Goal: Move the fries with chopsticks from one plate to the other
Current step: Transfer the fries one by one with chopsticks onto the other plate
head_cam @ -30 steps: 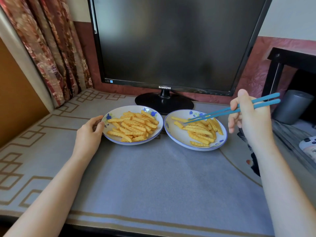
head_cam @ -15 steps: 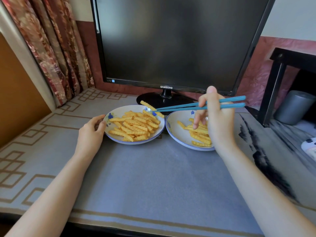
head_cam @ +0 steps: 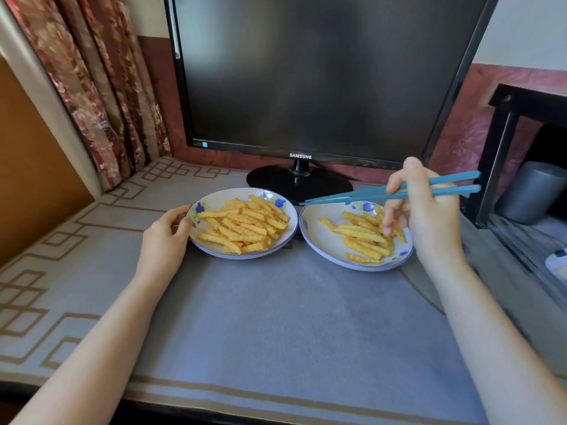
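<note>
Two white plates with blue flowers sat side by side at the middle of the frame on a grey cloth (head_cam: 276, 317) with a tan fret border. The left plate (head_cam: 211, 252) carried a thick heap of crinkle-cut fries (head_cam: 245, 225). The right plate (head_cam: 325, 251), just beside it, held a thinner scatter of fries (head_cam: 362, 237), lying mostly toward its right half.

The left hand (head_cam: 165, 237) was curled round the left rim of the left plate, thumb on the edge, gripping it. The right hand (head_cam: 429, 216), at the right of the frame above the right plate's far side, pinched a pair of blue chopsticks (head_cam: 368, 196). The sticks ran nearly level toward the left, their tips close together and carrying nothing, poised over the back of the gap between the two plates. The lower fingers of that hand hung down just above the fries on the right plate; whether they touched them could not be told.

Behind the plates stood a dark monitor (head_cam: 306, 72) on a round black foot (head_cam: 276, 180). A floral curtain (head_cam: 101, 87) hung at the upper left, and a grey cylinder (head_cam: 530, 191) stood at the right edge.
</note>
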